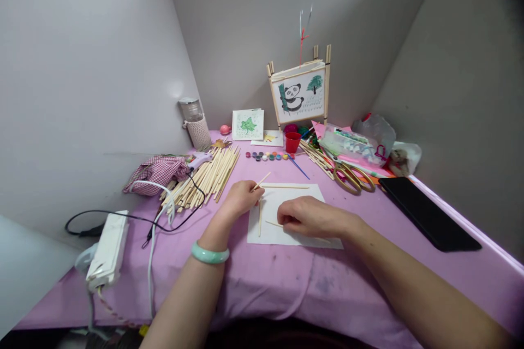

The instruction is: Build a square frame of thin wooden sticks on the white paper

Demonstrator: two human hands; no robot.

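A white sheet (289, 195) lies on the purple cloth. One thin wooden stick (286, 186) lies along its top edge and a second stick (260, 221) stands at right angles down its left side. At the sheet's upper left corner, my left hand (244, 196) pinches a short stick (262, 180) that slants up to the right. My right hand (298, 216) is closed over the middle of the sheet, its fingers on another thin stick (273, 223) whose left end pokes out. The palm hides part of that stick.
Behind the sheet are paint pots (265, 157), a blue brush (298, 167) and a red cup (292, 142). A stick pile (215, 174), cables and a white power strip (108, 248) lie left; gold scissors (347, 177) and a black phone-like slab (428, 212) right. A panda-picture lantern (301, 95) hangs behind.
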